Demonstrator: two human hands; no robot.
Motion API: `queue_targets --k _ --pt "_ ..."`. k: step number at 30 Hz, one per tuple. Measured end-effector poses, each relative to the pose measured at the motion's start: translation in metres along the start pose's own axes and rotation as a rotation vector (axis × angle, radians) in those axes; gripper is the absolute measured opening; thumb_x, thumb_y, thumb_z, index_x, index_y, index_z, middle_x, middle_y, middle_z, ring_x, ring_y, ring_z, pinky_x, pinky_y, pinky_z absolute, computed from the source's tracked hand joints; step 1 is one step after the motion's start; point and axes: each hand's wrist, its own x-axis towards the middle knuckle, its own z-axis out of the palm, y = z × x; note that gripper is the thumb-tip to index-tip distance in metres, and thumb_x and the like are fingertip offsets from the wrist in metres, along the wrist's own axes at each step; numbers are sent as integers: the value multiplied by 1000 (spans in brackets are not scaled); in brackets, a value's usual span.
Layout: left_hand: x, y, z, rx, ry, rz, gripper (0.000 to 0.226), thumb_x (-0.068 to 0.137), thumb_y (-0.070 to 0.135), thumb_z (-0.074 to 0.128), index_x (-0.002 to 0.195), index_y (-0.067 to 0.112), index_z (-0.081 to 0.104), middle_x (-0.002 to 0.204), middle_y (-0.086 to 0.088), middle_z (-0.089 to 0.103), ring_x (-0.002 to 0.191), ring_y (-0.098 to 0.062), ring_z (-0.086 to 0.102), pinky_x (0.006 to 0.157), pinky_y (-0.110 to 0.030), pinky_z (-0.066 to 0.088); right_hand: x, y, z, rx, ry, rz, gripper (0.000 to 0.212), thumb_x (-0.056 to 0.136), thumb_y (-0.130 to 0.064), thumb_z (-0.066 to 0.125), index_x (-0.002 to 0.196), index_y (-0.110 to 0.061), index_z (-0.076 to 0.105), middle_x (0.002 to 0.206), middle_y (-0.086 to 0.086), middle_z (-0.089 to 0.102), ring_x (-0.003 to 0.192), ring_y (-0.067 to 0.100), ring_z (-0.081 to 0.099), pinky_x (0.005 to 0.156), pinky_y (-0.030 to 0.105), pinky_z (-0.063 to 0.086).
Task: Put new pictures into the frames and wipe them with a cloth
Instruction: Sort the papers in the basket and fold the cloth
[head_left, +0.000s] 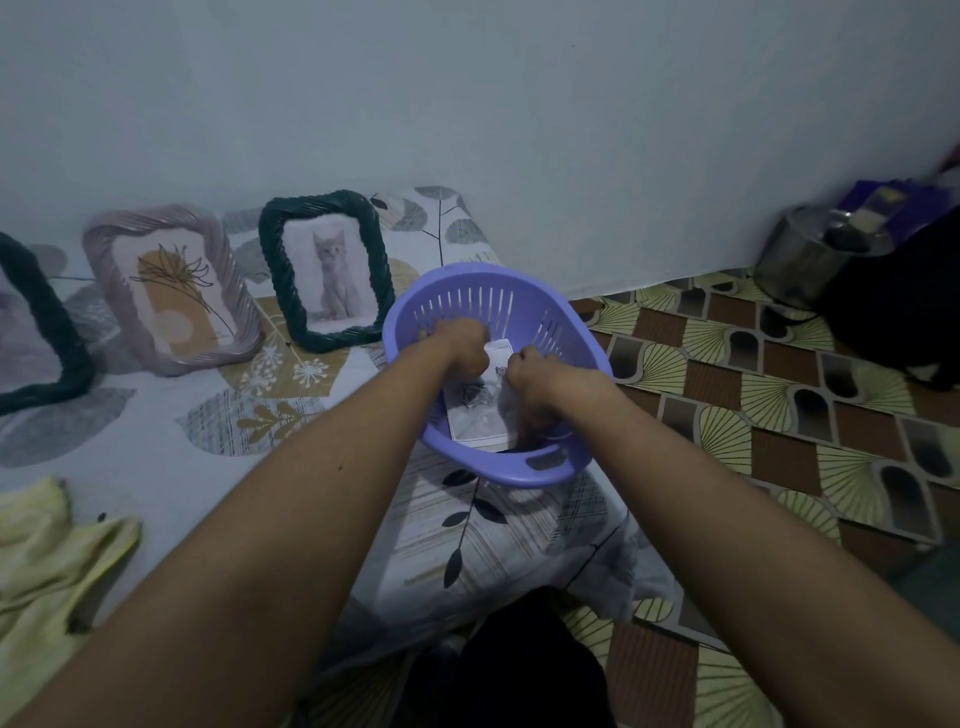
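Cat frame (328, 270) on leaf-print sheet (156, 415)

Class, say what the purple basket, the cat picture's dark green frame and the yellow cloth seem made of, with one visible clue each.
Purple basket: likely moulded plastic, smooth, faintly glossy; slotted walls, cut-out handle.
Dark green frame: perhaps plastic or resin, moulded in a twisted rope pattern; uncertain.
Yellow cloth: soft matte fabric, lying in crumpled folds.

Left hand (461, 340), right hand (531, 370) (close together)
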Motion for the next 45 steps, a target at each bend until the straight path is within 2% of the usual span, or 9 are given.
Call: queue_targets --k 3,8,17,19,21,24,29,35,45 --pt "6 -2 1 74 -11 19 32 92 10 46 119 13 62 120 -15 59 111 -40 54 104 -58 39 7 0 1 -43 -42 -7 100 78 -35 82 148 4 24 142 19 28 130 42 38 107 53 41" --pt "2 -3 1 106 12 1 10 90 12 48 88 12 58 97 -13 59 92 -32 58 92 -43 49 14 3 6 -72 -16 -30 73 85 -23 73 141 1 34 136 20 33 126 42 39 106 55 41" --pt "-14 4 -8 21 41 32 31 96 9 45 66 16 36 69 -5 38 63 -22 36 66 -35 34 6 0 2 57 -1 6 70 85 -16 70 142 3 32 141 20 33 129 41 40 105 52 43" --pt "-21 6 -14 -30 78 53 26 96 8 45 73 20 43 76 -2 43 72 -24 44 69 -36 37 1 -1 -1 123 24 6 61 91 -15 63 142 1 32 142 19 33 128 41 44 105 51 43" --pt "-27 6 -20 -101 102 79 23 97 5 45 112 11 60 112 -11 60 106 -34 55 89 -39 44 -5 -3 -6 173 78 -13 56 96 -17 56 143 -1 31 143 18 35 126 39 46 103 49 44" --pt "-43 6 -29 -266 233 98 47 94 -4 42 140 2 50 145 -14 51 133 -29 47 107 -35 38 -17 -10 -15 362 208 -31 53 94 -11 54 144 -4 36 141 16 45 123 34 50 97 43 48" --pt "-89 -5 -40 -647 564 91 42 87 -7 41 115 10 68 115 -4 68 112 -18 61 98 -28 46 -43 -39 -21 897 475 -8 38 87 -5 53 124 -9 56 124 6 60 116 25 55 90 32 45" --pt "-159 -45 -35 -898 683 79 34 86 -3 46 99 19 68 95 8 68 94 -12 65 90 -35 54 -74 -105 -19 1275 635 -109 20 89 -10 57 107 -17 61 101 -7 62 90 10 58 73 21 41" --pt "-264 -176 7 -191 443 -152 19 89 18 62 106 21 69 102 0 65 90 -20 60 78 -30 46 -85 -229 29 1337 400 -193 15 90 -13 58 103 -16 62 93 -7 61 83 12 57 63 21 42"
